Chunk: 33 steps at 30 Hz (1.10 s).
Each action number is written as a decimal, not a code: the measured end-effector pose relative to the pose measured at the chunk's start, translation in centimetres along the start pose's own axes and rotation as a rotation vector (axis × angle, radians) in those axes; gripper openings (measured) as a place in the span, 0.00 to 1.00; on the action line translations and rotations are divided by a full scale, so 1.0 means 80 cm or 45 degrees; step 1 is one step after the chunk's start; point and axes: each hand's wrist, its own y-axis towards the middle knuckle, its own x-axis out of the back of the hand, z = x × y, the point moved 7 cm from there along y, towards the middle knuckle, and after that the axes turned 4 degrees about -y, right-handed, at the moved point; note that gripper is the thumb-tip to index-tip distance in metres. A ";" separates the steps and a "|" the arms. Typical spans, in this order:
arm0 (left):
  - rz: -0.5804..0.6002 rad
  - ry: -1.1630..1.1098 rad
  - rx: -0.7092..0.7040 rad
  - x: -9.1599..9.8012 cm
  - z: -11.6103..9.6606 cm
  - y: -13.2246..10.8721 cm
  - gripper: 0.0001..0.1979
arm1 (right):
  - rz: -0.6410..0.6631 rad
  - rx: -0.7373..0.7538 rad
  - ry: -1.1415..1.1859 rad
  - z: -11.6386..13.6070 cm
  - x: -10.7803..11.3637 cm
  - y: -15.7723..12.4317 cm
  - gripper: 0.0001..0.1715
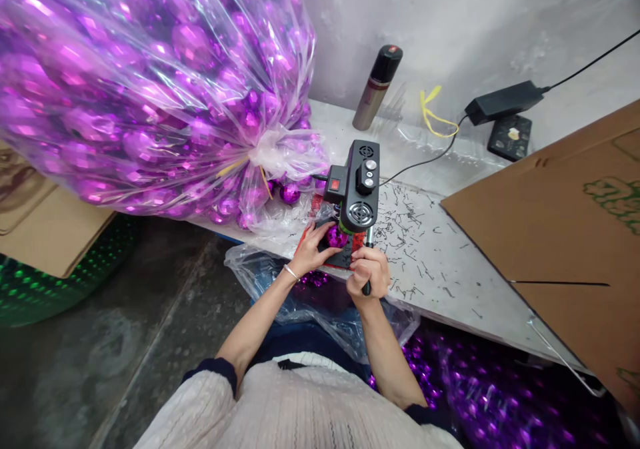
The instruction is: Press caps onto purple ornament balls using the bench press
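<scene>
A small black bench machine [363, 179] with round vents and silver buttons stands on the worktable, its head over a shiny purple faceted ball [337, 236]. My left hand [311, 252] holds that ball from the left between thumb and fingers, just above the machine's dark base [341, 257]. On the right, my right hand [369, 274] is closed around the machine's black-ended lever handle [367, 288], which points down toward me. Red patches show along the base's edges. The ball's top is hidden under the machine head.
A huge clear bag of purple balls [150, 96] bulges at the left. Dark wire bits litter the white table [450, 282]. Behind stand a spray can [377, 88] and a power adapter [505, 102]. Cardboard [560, 229] leans right; an open plastic bag [280, 282] hangs at the front edge.
</scene>
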 end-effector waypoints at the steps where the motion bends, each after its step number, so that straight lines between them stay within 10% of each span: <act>1: -0.001 -0.006 0.008 0.000 0.001 0.000 0.33 | -0.011 0.003 0.018 0.000 0.000 -0.001 0.12; 25: -0.012 0.289 -0.142 -0.002 0.002 -0.002 0.33 | -0.009 -0.054 -0.029 0.010 0.004 0.028 0.14; 33: 0.012 0.450 -0.558 0.005 -0.056 -0.091 0.31 | 0.069 -0.038 -0.032 0.021 0.012 0.051 0.13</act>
